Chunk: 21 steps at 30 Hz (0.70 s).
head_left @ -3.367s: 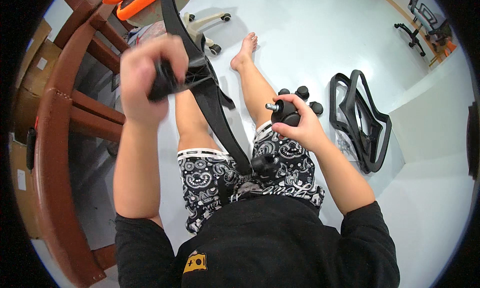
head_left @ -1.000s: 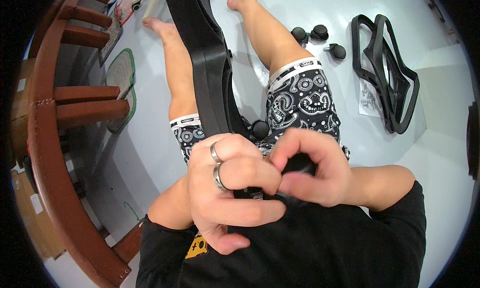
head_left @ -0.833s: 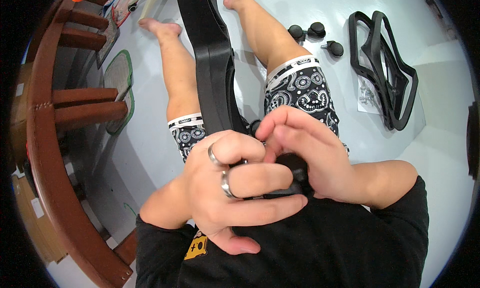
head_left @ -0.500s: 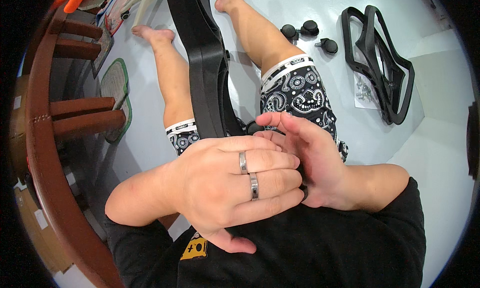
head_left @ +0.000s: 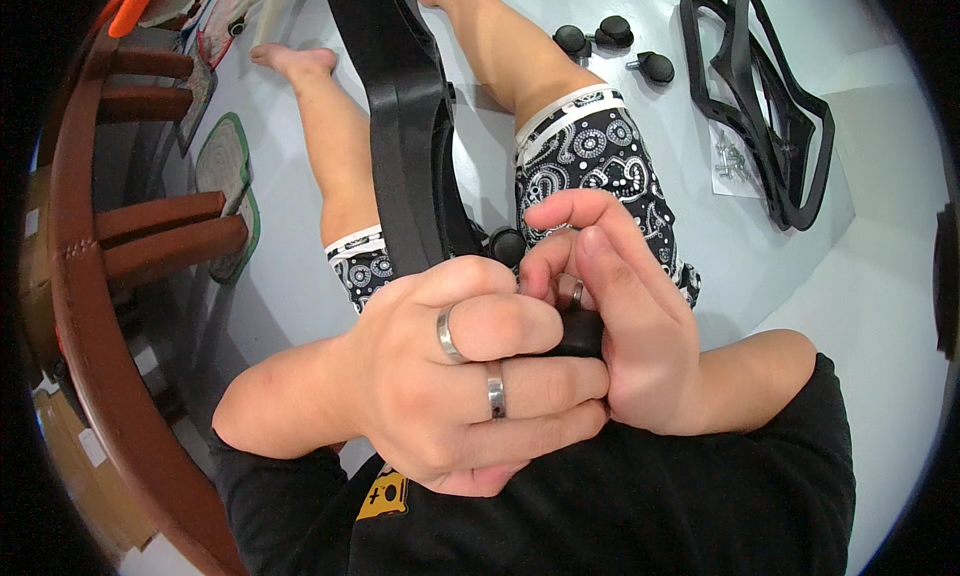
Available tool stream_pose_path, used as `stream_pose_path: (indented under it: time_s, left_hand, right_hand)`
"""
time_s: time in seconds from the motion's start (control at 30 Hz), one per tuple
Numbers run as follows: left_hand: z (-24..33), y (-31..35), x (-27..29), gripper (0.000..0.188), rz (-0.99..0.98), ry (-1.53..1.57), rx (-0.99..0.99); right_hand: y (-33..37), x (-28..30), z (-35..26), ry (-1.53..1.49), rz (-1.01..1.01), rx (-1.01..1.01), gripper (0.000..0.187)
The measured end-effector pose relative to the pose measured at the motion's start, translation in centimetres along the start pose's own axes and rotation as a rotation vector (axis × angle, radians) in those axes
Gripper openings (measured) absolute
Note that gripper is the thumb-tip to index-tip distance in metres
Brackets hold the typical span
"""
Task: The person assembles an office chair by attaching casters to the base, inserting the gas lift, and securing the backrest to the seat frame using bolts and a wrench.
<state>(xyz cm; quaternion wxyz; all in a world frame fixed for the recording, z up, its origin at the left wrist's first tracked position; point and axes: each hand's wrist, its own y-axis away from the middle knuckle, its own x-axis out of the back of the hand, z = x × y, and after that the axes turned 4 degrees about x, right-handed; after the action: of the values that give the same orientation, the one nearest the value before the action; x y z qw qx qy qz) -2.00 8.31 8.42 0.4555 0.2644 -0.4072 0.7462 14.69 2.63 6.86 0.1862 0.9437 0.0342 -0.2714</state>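
My left hand (head_left: pixel 450 376), with two rings, is closed with its fingers curled over a black rounded part (head_left: pixel 580 334). My right hand (head_left: pixel 645 326) cups the same part from the other side, its index finger and thumb raised and bent. Most of the part is hidden by my fingers; its colour matches the casters on the floor. A long black plastic frame piece (head_left: pixel 410 156) stretches away from me between my legs. Just beyond my hands, beside that piece, sits a black caster (head_left: pixel 507 246).
Three loose casters (head_left: pixel 613 33) lie on the grey floor beyond my right knee. Further right are two black looped armrests (head_left: pixel 745 86) and a pack of metal screws (head_left: pixel 735 164). At the left stands a brown wooden frame (head_left: pixel 85 306) with a green-edged mat (head_left: pixel 225 161) beyond it.
My left fingers have bent and curled more tightly, and its thumb has tucked under. My right hand has turned and risen slightly, exposing more of the black part.
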Motion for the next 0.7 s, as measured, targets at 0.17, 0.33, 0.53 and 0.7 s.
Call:
stream_pose_path:
  time_s: [0.17,0.33,0.53,0.7]
  left_hand:
    - [0.6,0.3,-0.5,0.026,0.006,-0.007,-0.006]
    - [1.0,0.4,-0.7,0.025,0.025,-0.038,-0.027]
    - [0.3,0.5,-0.5,0.025,0.044,-0.032,-0.098]
    - [-0.8,0.2,-0.2,0.031,0.067,0.043,-0.09]
  right_hand:
    - [0.5,0.0,0.4,0.087,-0.02,0.112,0.038]
    - [0.8,0.2,0.9,0.041,-0.076,0.096,0.039]
    - [0.5,-0.3,0.6,0.042,-0.112,0.013,0.038]
    - [-0.6,0.9,0.6,0.023,-0.253,0.003,0.049]
